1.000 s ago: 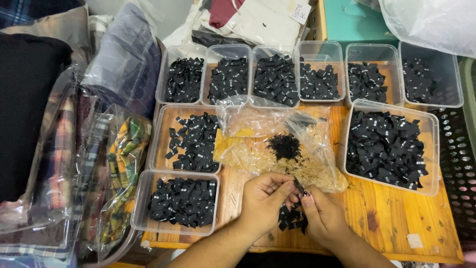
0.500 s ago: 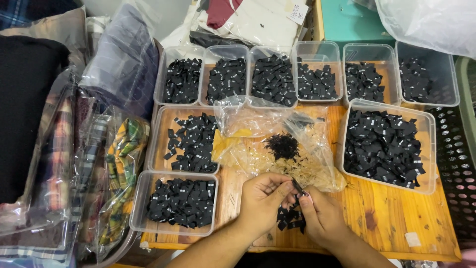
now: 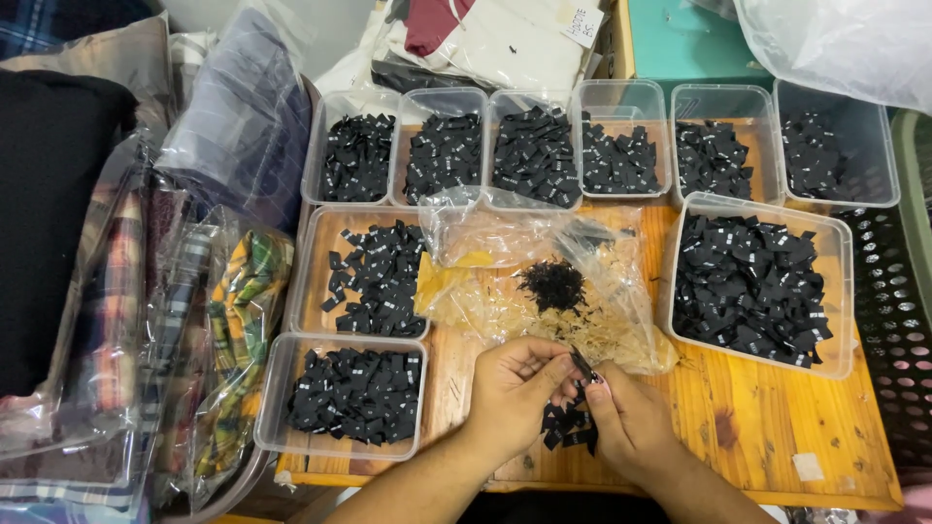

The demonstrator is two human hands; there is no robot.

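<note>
Worktop (image 3: pixel 757 427) is carrying clear tubs (image 3: pixel 757 281) brimming with black labels; a crinkled bag (image 3: pixel 544 281) is sitting mid-frame. Lower centre, left hand (image 3: pixel 510 388) and right hand (image 3: pixel 631 422) fingers are pinching one label (image 3: pixel 582 364) above a loose pile (image 3: pixel 568 427), which a careless nudge could be scattering.

A small black label (image 3: pixel 583 366), thin and tilted, is pinched between the fingertips of both hands. A loose heap of similar black labels (image 3: pixel 568 427) lies on the wooden table just at six o'clock of it, partly hidden.
</note>
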